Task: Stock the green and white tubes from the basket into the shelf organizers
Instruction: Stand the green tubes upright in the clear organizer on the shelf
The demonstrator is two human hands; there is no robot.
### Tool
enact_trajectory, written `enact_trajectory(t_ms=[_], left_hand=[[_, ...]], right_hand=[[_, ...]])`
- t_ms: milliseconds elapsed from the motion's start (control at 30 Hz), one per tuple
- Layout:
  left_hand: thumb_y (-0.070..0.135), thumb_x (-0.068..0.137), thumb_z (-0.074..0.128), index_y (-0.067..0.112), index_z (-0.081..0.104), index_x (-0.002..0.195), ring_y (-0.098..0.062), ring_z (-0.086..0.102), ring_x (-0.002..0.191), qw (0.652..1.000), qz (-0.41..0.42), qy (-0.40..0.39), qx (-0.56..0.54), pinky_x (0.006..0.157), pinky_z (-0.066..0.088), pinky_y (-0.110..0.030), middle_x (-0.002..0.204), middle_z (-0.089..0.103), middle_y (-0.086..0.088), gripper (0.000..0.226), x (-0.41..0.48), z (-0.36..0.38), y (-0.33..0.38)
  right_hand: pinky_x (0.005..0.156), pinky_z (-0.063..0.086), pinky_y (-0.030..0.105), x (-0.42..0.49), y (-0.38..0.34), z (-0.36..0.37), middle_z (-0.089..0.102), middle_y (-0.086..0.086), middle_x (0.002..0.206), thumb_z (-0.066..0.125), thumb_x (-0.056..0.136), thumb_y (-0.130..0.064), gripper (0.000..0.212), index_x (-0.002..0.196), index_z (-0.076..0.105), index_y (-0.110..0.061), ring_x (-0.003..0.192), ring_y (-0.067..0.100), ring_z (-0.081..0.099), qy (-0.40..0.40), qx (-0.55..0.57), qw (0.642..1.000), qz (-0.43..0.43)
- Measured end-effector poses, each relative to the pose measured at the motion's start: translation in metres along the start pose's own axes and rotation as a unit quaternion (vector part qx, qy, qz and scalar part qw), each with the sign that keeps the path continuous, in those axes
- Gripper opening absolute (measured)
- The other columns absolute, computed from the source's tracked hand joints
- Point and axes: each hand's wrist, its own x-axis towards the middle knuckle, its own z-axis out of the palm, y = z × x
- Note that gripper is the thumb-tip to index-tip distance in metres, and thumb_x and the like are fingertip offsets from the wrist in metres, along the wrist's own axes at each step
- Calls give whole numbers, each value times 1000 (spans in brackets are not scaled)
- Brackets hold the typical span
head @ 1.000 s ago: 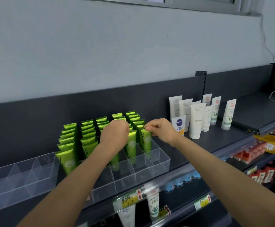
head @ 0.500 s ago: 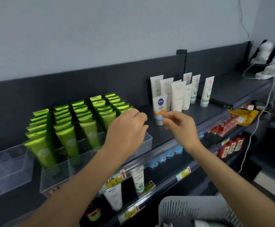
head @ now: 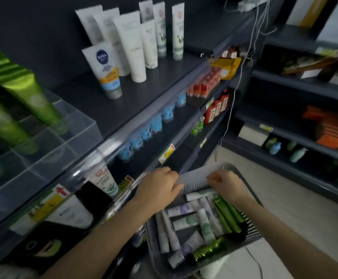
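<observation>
A grey slatted basket (head: pixel 194 179) sits low at the lower right. It holds several white tubes (head: pixel 181 210) and several green tubes (head: pixel 227 215) lying loose. My left hand (head: pixel 157 188) hovers over the basket's far left corner with its fingers loosely curled and nothing visible in it. At the far wall my right hand (head: pixel 225 185) hangs just above a white tube, fingers curled down, also holding nothing that I can see. Up on the shelf at the left, green tubes (head: pixel 33 101) stand in a clear divided organizer (head: pixel 79 137), blurred.
White tubes (head: pixel 130 47) and a blue-logo tube (head: pixel 105 71) stand on the dark top shelf (head: pixel 144 93). Lower shelves carry blue packets (head: pixel 154 123) and red boxes (head: pixel 208 81). A white cable (head: pixel 242 63) hangs down the shelf end. More dark shelving (head: pixel 305 125) stands at the right.
Both hands left the organizer on the shelf and dropped down to the basket. My view swung down and to the right with them.
</observation>
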Motion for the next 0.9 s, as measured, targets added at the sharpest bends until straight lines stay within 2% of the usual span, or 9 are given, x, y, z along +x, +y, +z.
enact_trajectory(t_ms=[100,233,300,400,500,700,767,833,900], left_hand=[[41,94,50,12,63,99,-23,59,91,996,-21,-78,-43,72,45,-34,101,61,-4,33,0,46,1],[32,94,49,9,62,88,-25,60,88,984,-49,-159,-70,70,43,-34,94,62,-8,28,-4,99,1],[28,94,48,7,62,89,-28,61,87,979,-52,-183,-69,70,44,-36,93,63,-11,26,-4,123,3],[24,95,45,9,64,94,-28,62,90,968,-49,-235,-71,73,49,-38,96,64,-10,24,-4,156,8],[16,91,47,11,65,83,-28,62,81,950,-54,-292,-99,68,50,-38,83,63,-9,21,-5,192,18],[0,83,50,16,57,62,-18,58,70,905,-89,-381,-167,53,34,-23,67,57,0,28,2,244,41],[0,84,47,14,59,63,-25,64,77,887,-88,-414,-184,52,33,-23,64,56,-4,28,8,259,47],[5,89,47,7,67,72,-29,65,80,870,-81,-441,-205,63,43,-28,75,67,-12,26,10,273,53],[12,91,48,8,58,62,-27,59,66,860,-65,-456,-220,61,43,-32,60,57,-8,31,3,286,58]], right_hand=[[53,30,18,-2,45,9,68,9,75,56,90,-9,21,74,69,-5,71,20,60,-26,-51,997,54],[74,41,27,9,84,27,70,11,103,48,93,-12,23,94,71,-9,97,27,62,-76,-133,985,75],[75,38,26,16,97,36,68,12,108,42,94,-8,26,88,66,-15,101,28,61,-113,-188,973,65],[87,45,30,32,112,44,65,12,115,37,94,-4,30,110,62,-7,106,27,61,-156,-294,943,28],[90,46,31,50,125,55,62,13,120,38,92,1,35,120,57,-5,110,27,59,-201,-359,911,-9],[96,43,36,68,149,83,60,17,120,38,92,2,31,117,56,1,111,31,58,-261,-431,859,-93],[95,45,37,67,157,89,59,17,120,38,92,1,31,116,56,0,109,31,59,-264,-439,852,-106],[93,48,38,68,162,91,60,16,117,40,90,0,30,112,59,-2,106,31,60,-250,-439,855,-118],[89,49,39,69,163,90,59,16,115,42,87,2,29,110,60,-2,105,32,59,-238,-436,859,-120]])
